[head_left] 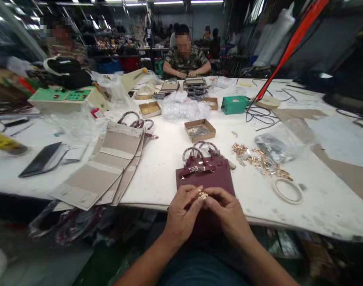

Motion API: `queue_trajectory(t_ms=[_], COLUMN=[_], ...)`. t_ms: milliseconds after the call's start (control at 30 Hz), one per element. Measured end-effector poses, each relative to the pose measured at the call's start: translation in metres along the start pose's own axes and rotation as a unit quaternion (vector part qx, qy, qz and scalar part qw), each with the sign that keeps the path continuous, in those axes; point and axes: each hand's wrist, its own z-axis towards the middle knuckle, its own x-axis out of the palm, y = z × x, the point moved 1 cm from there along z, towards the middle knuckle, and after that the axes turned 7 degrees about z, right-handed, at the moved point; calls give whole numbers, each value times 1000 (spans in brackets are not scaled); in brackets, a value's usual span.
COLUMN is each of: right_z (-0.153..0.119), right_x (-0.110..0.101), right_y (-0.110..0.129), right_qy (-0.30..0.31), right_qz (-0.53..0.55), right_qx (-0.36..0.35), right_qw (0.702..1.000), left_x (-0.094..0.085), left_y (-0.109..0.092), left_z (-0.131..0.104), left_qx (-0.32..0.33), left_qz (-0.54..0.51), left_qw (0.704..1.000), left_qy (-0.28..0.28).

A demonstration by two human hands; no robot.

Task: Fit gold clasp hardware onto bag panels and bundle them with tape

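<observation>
A small cluster of gold-coloured metal pieces (202, 195) is pinched between the fingertips of both hands. My left hand (185, 210) closes on it from the left, and my right hand (226, 210) from the right. Just beyond the fingers lies a burgundy handbag (220, 174) with two upright handles and a shiny clasp at its front; my hands cover its near part. Loose gold metal fittings (263, 161) are spread on the table to the right of the bag. The exact shape of the held pieces is too small to make out.
Flat bag panels (94, 171) lie stacked at left. A cardboard box of metal parts (200, 131) stands behind the bag. At right are a tape roll (287, 190) and a plastic bag (278, 145); farther back, a green box (235, 105). A person (185, 55) sits across the table.
</observation>
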Motion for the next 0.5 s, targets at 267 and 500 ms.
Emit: queue_trajectory(t_ms=[267,500], right_z=[46,88], right_x=[5,34], right_y=[-11,-26], right_qy=[-28,-66], right_qz=[-89,104], right_qx=[57,23], right_qw=[994,992], left_x=[-21,-30], left_y=[49,61], left_z=[22,52], left_qx=[-101,-187], left_qz=[191,245], left_qw=[973,951], left_qy=[-87,-4])
